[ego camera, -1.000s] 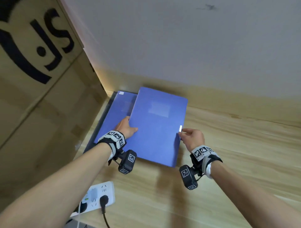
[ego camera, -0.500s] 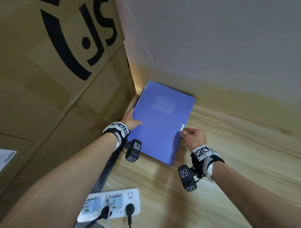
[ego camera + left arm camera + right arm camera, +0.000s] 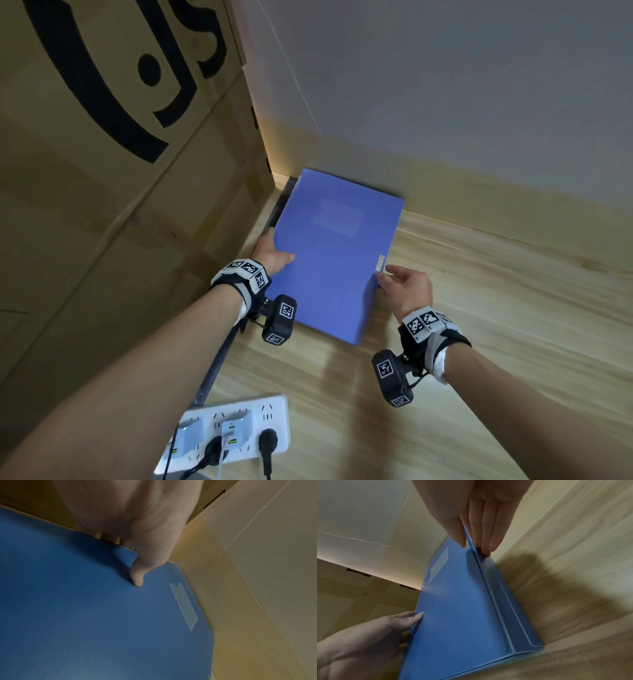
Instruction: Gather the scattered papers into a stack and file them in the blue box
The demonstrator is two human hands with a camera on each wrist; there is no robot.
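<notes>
Blue box (image 3: pixel 334 260) lying flat and closed on the wooden desk (image 3: pixel 496 308), pushed toward the far left corner, just beside the big cardboard carton (image 3: pixel 102 205) on the left and near the pale wall (image 3: pixel 445 85) behind. Clear label pocket (image 3: pixel 337 214) showing on the lid, toward its far end. Small pale tab (image 3: pixel 380 263) at the lid's right edge.

Left hand (image 3: pixel 272 255) at the box's left edge, thumb lying on top of the lid, the other fingers (image 3: pixel 412 619) fairly straight along the left side between box and carton. From the left wrist view, thumb tip (image 3: pixel 137 580) pressing down on the blue lid; whether the remaining fingers wrap under the edge cannot be told.

Right hand (image 3: pixel 406 291) at the box's right edge, next to the tab. From the right wrist view, thumb (image 3: pixel 453 524) on the lid's top face and straight fingers (image 3: pixel 486 534) down the outer side wall, the lid's edge pinched lightly between them. Stepped right side wall of the box (image 3: pixel 505 601) visible there, lid edge sitting on the lower tray.

No loose papers visible on the desk around the box; contents of the box hidden by the lid.

White power strip (image 3: pixel 236 435) at the desk's near left, with black plugs and small adapters in it, well apart from the box. Dark strip (image 3: pixel 219 359) running along the desk's left edge beneath the left forearm. Marker-tagged bands with small black cameras on both wrists.
</notes>
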